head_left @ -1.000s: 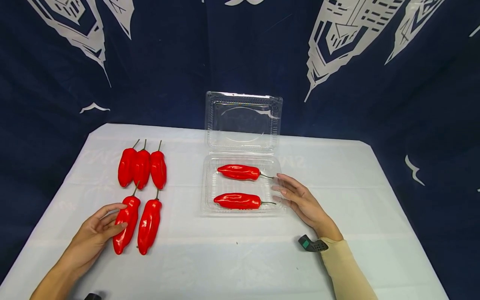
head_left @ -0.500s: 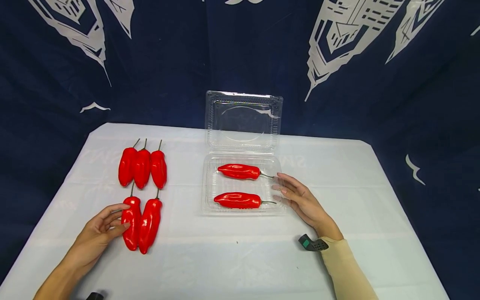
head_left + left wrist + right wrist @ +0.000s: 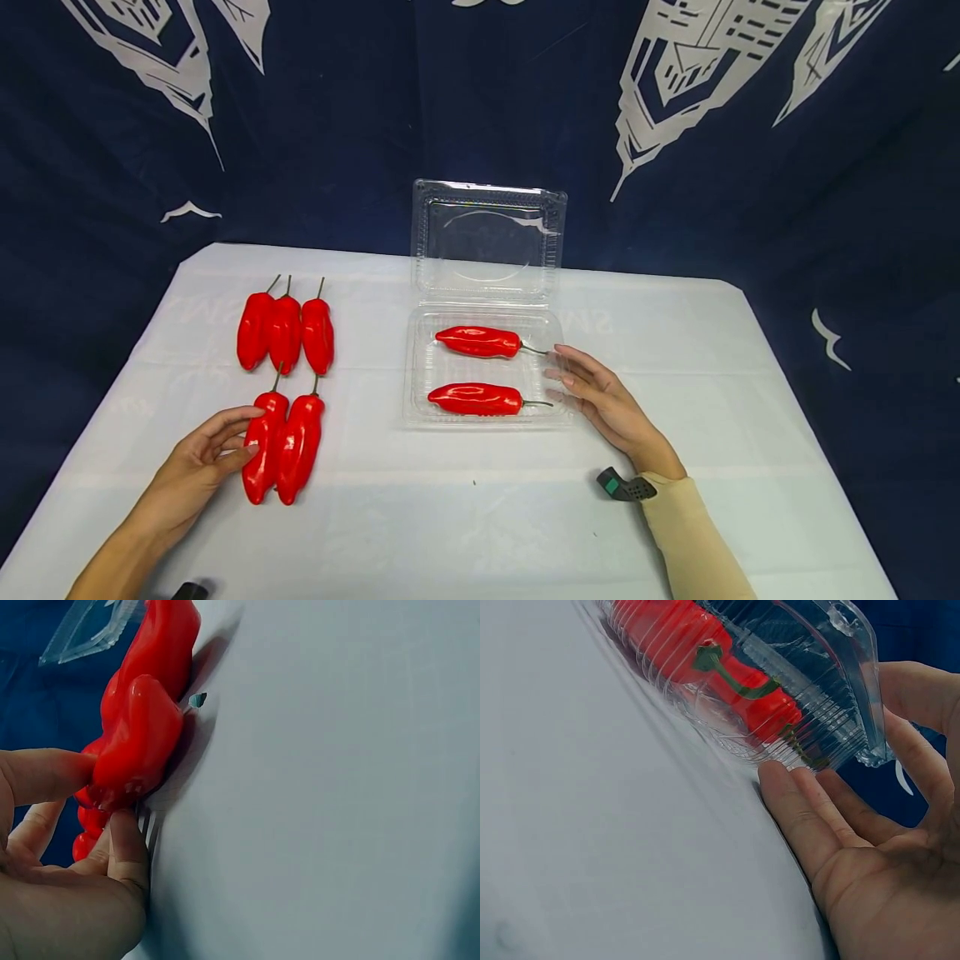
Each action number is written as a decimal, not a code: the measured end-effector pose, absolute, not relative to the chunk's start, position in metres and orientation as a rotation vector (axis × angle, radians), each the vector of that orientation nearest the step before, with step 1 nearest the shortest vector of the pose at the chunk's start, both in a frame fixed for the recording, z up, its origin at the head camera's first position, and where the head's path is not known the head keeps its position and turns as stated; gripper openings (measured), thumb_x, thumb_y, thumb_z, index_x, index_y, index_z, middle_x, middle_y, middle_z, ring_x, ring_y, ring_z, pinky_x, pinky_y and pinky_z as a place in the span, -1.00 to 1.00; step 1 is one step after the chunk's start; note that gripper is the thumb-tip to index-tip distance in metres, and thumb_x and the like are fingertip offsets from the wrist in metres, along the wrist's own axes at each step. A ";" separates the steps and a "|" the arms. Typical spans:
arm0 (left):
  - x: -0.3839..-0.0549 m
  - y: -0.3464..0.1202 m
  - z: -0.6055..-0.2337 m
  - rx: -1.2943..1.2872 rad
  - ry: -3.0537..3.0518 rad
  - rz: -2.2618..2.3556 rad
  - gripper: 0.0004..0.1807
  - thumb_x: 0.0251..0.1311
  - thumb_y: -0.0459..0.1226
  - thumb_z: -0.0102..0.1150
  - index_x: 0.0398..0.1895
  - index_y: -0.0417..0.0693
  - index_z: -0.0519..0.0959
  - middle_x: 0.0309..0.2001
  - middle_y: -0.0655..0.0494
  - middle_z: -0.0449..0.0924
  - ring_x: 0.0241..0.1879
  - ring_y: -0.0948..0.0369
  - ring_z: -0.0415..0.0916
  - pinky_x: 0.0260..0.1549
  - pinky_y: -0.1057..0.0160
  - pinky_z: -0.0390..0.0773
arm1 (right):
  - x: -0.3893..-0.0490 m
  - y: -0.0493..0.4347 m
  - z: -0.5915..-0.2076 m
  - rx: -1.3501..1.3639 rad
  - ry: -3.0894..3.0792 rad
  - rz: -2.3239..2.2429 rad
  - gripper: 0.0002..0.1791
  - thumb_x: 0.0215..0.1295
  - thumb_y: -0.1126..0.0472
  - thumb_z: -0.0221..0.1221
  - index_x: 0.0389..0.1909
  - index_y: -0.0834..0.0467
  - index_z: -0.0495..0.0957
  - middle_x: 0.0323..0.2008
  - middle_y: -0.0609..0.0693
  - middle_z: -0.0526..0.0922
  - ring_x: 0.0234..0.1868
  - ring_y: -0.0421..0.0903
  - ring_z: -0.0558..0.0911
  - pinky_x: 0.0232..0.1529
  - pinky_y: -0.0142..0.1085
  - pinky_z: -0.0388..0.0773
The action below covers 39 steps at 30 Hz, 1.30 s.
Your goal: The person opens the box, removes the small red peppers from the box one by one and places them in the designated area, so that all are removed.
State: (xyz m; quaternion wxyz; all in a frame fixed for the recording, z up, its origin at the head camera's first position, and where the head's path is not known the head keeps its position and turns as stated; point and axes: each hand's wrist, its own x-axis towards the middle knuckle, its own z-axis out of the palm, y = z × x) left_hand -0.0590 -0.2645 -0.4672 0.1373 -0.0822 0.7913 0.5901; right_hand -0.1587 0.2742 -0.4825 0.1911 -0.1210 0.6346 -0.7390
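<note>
My left hand point(image 3: 187, 475) pinches a glossy red chili pepper point(image 3: 262, 446) between thumb and fingers, its green stem pointing away. Right beside it lies another red chili pepper point(image 3: 300, 450), overlapping in the left wrist view. Three more chili peppers point(image 3: 285, 333) form a row behind. A clear plastic clamshell box point(image 3: 487, 423) sits mid-table with its lid raised. Inside, a far pepper point(image 3: 478, 342) and a near pepper point(image 3: 476, 399) lie sideways, stems rightward. My right hand point(image 3: 607, 408) rests at the box's right edge, fingers loosely extended; in the right wrist view, fingertips point(image 3: 774, 776) meet its base.
A white cloth covers the table point(image 3: 465, 517). Behind it hangs a dark blue curtain point(image 3: 510, 100) with white printed shapes. The box's upright lid point(image 3: 487, 242) stands near the table's back edge. A black strap piece point(image 3: 626, 486) sits at my right wrist.
The left hand has shifted slightly right with its chili pepper, whose tilt changed, closing the gap to the neighbouring pepper. The right hand and the box have stayed put.
</note>
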 end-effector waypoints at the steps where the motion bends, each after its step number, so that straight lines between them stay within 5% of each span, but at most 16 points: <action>1: -0.059 -0.265 -0.467 -0.240 2.284 1.708 -0.44 0.38 -0.18 0.19 0.41 0.05 0.34 0.06 0.47 0.49 -0.03 0.32 0.46 -0.15 0.39 0.59 | -0.159 0.274 -0.483 -0.338 1.782 -2.076 -0.34 0.53 0.30 0.02 0.55 0.26 0.03 0.55 0.19 0.03 0.36 -0.13 0.44 0.26 -0.25 0.50; 28: -0.061 -0.268 -0.467 -0.276 2.262 1.679 -0.38 0.36 -0.11 0.22 0.45 0.11 0.32 0.15 0.45 0.38 0.03 0.41 0.43 -0.08 0.41 0.60 | -0.158 0.273 -0.481 -0.318 1.790 -2.060 -0.33 0.53 0.28 0.03 0.55 0.25 0.02 0.54 0.19 0.05 0.35 -0.14 0.45 0.26 -0.27 0.51; 39: -0.062 -0.270 -0.467 -0.229 2.301 1.700 -0.39 0.38 -0.20 0.19 0.46 0.04 0.28 0.05 0.54 0.50 -0.07 0.34 0.52 -0.18 0.40 0.61 | -0.158 0.273 -0.482 -0.332 1.784 -2.075 -0.35 0.53 0.30 0.01 0.54 0.26 0.03 0.51 0.14 0.11 0.35 -0.12 0.45 0.26 -0.26 0.51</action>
